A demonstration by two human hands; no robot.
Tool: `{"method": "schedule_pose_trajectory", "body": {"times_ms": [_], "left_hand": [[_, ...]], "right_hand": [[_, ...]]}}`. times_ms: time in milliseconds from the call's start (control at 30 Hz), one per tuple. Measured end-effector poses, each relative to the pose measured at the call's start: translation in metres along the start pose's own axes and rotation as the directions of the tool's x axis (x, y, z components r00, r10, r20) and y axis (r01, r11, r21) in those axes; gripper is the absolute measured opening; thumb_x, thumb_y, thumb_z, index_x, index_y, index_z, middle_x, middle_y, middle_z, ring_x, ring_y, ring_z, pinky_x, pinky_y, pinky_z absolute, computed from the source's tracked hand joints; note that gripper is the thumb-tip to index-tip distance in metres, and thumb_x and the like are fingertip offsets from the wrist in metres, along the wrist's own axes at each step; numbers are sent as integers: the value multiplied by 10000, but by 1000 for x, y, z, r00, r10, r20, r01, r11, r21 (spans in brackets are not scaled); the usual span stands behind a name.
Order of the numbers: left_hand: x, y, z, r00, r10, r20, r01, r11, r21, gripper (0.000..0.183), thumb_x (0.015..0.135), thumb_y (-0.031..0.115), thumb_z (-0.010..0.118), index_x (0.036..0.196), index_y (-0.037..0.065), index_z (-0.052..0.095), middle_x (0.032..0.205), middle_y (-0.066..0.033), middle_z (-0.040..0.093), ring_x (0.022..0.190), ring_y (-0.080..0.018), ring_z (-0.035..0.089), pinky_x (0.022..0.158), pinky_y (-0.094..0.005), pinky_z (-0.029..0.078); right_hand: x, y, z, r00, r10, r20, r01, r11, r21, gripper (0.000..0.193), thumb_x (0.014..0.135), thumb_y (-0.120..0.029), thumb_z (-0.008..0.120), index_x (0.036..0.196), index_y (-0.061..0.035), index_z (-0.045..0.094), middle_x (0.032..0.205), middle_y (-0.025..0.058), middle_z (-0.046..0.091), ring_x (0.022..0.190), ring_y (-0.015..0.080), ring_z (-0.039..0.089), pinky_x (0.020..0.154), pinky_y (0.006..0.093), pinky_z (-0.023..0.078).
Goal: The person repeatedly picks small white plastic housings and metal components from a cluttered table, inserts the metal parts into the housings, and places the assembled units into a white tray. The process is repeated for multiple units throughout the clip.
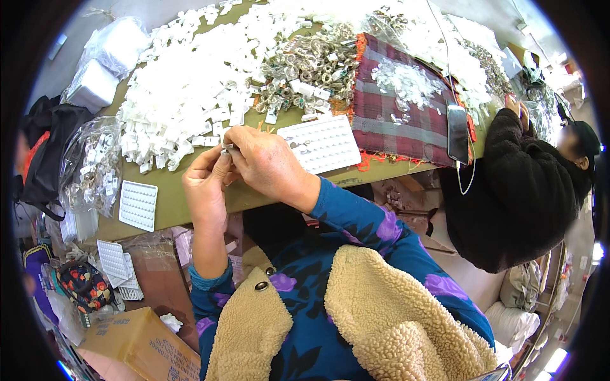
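Note:
My left hand and my right hand meet above the table's near edge, fingertips pinched together. Between them sits a small pale piece, mostly hidden by the fingers, so its kind does not show. Just right of my right hand lies a white tray with rows of small bumps and a few little metal pieces on it. Beyond my hands spreads a heap of small white pieces. Beside that is a pile of metal rings, some with white tags among them.
A plaid cloth bears loose clear pieces. At its right edge lies a phone with a white cable. A co-worker in black sits at right. Left are another white tray, a filled clear bag and a cardboard box.

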State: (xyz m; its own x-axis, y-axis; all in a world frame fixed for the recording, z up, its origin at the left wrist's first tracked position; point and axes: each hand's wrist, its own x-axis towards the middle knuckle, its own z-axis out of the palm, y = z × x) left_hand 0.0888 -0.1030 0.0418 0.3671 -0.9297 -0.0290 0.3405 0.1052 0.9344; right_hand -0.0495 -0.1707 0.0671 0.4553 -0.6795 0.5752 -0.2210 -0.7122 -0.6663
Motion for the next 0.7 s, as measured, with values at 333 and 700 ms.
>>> {"method": "schedule_pose_trajectory", "body": {"times_ms": [333, 700], "left_hand": [[15, 8, -12, 998, 8, 68, 25, 879, -475, 188, 1006, 100, 553, 1137, -24, 605, 1064, -196, 675, 891, -192, 697, 821, -312, 624], [2, -4, -5, 997, 6, 71, 33, 843, -536, 256, 1013, 113, 543, 1222, -28, 587, 1095, -192, 666, 914, -187, 691, 853, -324, 614]], "right_hand": [[-46, 43, -100, 955, 291, -55, -297, 938, -179, 96, 829, 7, 675, 920, 34, 693, 862, 151, 663, 776, 282, 661, 699, 350, 516], [-42, 36, -78, 949, 314, 16, -291, 897, -334, 104, 831, -106, 683, 867, -8, 679, 910, 143, 615, 802, 365, 624, 726, 452, 511]]}}
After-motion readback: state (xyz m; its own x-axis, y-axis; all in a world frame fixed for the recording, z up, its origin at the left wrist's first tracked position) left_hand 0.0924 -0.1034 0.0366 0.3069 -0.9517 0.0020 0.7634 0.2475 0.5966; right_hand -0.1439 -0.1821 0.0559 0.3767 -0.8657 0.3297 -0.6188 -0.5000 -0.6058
